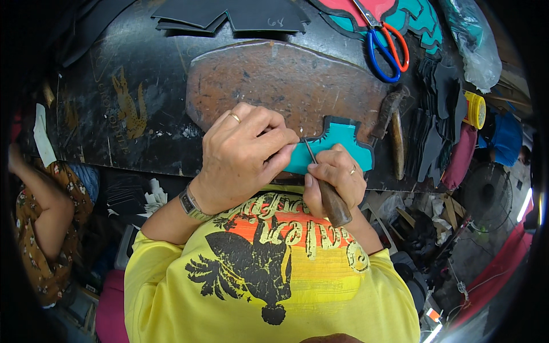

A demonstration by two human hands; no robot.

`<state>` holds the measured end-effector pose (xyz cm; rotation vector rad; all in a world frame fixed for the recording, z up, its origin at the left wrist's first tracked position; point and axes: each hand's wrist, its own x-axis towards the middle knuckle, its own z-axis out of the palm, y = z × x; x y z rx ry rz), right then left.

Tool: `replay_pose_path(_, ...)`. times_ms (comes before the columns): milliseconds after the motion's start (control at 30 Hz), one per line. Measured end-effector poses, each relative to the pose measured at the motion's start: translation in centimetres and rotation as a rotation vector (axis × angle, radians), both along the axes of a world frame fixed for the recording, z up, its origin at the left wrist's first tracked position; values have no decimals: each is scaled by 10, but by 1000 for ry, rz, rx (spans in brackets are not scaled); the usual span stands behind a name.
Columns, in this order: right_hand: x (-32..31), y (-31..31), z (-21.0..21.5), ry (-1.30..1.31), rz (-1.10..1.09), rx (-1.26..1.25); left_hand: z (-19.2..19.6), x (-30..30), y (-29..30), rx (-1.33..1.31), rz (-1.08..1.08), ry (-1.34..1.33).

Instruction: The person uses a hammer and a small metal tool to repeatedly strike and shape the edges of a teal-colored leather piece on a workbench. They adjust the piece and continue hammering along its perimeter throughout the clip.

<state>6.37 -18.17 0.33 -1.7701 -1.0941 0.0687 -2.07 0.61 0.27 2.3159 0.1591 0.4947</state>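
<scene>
A teal piece with a black border, cut with notches along its edge, lies at the near edge of a worn brown board. My left hand, with a ring and a wristwatch, has its fingers closed in a pinch on the left part of this piece. Most of that part is hidden under the hand. In my right hand is an awl with a wooden handle. Its thin metal shaft slants up and left across the teal piece, and the tip is at the black border, close to my left fingertips.
Right of the brown board lies a hammer, beside stacked black pieces. Scissors rest over red and teal cutouts at the back. Black sheets lie far left of them. Another person's arm shows at left.
</scene>
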Motion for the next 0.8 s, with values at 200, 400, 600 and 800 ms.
replay_pose_path(200, 0, 2, -1, 7, 0, 22, -1, -1, 0, -15, 1, -5)
replay_pose_path(400, 1, 2, 0, -65, 31, -45, -3, -2, 0, -26, -11, -6)
replay_pose_path(600, -3, 4, 0, -175, 56, -105, 0, -6, -1, -75, 8, 13)
replay_pose_path(800, -2, 4, 0, -13, 65, -19, 0, -6, 1, -82, -16, 1)
